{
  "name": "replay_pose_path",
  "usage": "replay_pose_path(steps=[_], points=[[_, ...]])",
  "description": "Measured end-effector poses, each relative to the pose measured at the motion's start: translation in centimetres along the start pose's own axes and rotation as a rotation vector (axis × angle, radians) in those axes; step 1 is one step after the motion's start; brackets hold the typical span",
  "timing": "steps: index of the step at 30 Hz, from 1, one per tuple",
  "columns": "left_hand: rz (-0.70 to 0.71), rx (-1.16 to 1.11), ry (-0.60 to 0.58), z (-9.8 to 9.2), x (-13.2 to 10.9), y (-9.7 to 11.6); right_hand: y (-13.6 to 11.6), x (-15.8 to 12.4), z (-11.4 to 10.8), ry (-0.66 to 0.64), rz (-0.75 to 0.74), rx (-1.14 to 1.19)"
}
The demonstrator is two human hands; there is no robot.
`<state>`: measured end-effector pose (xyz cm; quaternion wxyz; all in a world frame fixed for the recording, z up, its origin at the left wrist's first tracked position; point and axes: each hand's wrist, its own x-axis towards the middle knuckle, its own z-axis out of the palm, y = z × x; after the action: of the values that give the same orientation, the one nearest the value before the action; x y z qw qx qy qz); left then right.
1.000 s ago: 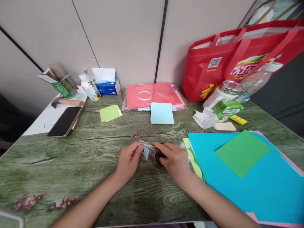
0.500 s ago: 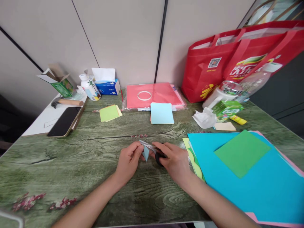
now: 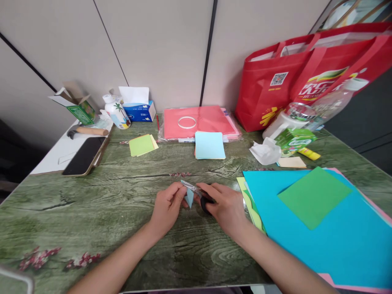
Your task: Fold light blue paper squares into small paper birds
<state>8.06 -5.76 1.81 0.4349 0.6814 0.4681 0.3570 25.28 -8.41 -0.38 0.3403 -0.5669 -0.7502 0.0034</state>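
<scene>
Pale blue and folded to a point, a scrap (image 3: pixel 189 198) sits pinched at its upper edge in the left hand (image 3: pixel 167 208), low over the middle of the green wood-grain desk (image 3: pixel 122 196), with its tip pointing down. The left fingers (image 3: pixel 177 192) are closed tight on it. The right hand (image 3: pixel 226 206) is just beside it, nearly touching, and its fingers (image 3: pixel 212 190) are curled through the black handles of a pair of scissors (image 3: pixel 196 190). The silver blades reach leftward to the top of the scrap; from here I cannot tell how far apart they are. Both forearms come in from the near edge. To the right of the right hand lies a big cyan sheet (image 3: pixel 321 241) with a green square (image 3: pixel 314 196) resting on it, tilted. Further back, in line with the hands, a stack of blue squares (image 3: pixel 210 145) overlaps the front edge of a red pack (image 3: pixel 202 118), and a tape ring (image 3: pixel 186 122) lies on that pack. Green notes (image 3: pixel 141 145) lie to the left of these, a phone (image 3: pixel 84 156) sits at the far left edge, and a tissue box (image 3: pixel 139 111) and a bottle (image 3: pixel 116 112) stand by the wall. A red bag (image 3: pixel 290 81) leans at the back right, with a crumpled tissue (image 3: pixel 266 151) in front of it.
</scene>
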Motion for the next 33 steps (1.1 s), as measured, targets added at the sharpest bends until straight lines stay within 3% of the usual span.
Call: replay_pose_path(steps=[17,28,33], points=[[0.025,0.022,-0.015,-0.1,-0.1,0.2,0.0,-0.1,-0.3,0.003,-0.045,-0.105],[-0.062,-0.169,-0.021,0.1,-0.2,0.3,0.3,0.6,0.0,-0.082,0.246,0.368],[-0.094,-0.242,-0.020,0.1,-0.2,0.3,0.8,1.6,-0.6,-0.153,0.353,0.402]])
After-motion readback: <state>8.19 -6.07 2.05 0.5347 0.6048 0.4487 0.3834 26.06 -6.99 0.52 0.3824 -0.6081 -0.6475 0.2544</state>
